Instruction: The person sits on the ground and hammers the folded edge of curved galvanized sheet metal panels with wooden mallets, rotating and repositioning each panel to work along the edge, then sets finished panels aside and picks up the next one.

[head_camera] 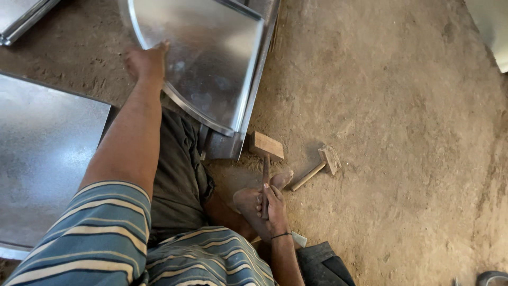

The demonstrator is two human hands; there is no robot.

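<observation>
My left hand (145, 61) reaches forward and rests on the curved edge of a shiny galvanised sheet-metal piece (211, 58), fingers wrapped over its rim. My right hand (272, 209) grips the handle of a wooden mallet (266, 146), whose block head lies on the dirt floor just in front of my bare foot (254, 204). The sheet-metal piece lies across my lap and a straight metal bar (248, 106) runs along its right side.
A second, smaller mallet (324, 161) lies on the dirt to the right of the first. A flat metal sheet (42, 153) lies at the left, another metal piece (21, 16) at the top left, and one more (492, 26) at the top right corner.
</observation>
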